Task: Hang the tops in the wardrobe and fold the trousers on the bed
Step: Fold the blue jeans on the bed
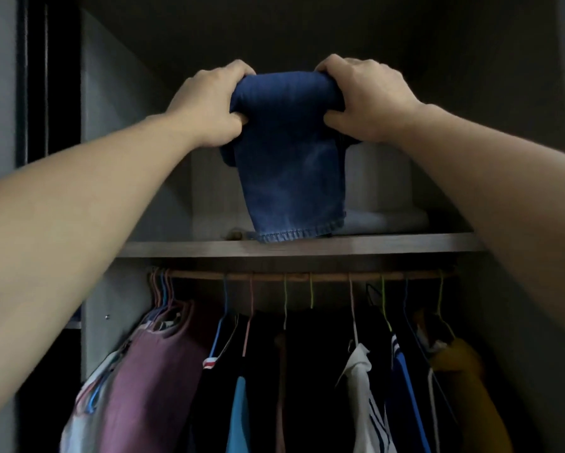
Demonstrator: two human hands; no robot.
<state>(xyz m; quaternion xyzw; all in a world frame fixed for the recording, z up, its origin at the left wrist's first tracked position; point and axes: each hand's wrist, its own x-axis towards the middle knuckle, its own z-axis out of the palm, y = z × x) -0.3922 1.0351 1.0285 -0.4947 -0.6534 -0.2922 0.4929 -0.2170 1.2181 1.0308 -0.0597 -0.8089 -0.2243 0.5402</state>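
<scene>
Jeans (291, 152) at wardrobe shelf (307, 248), tops (150, 387) beneath

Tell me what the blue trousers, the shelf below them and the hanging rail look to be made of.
Blue trousers: denim, it seems; matte woven cloth with faded patches and a stitched hem.
Shelf: dark wood-look board, matte, with faint grain along its front edge; solid wood or laminate, unclear.
Hanging rail: brownish round rod, dull; perhaps wood, too dim to be sure.

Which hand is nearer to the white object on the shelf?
Right. The right hand grips the jeans just above the white object; the left hand grips them farther left.
</scene>
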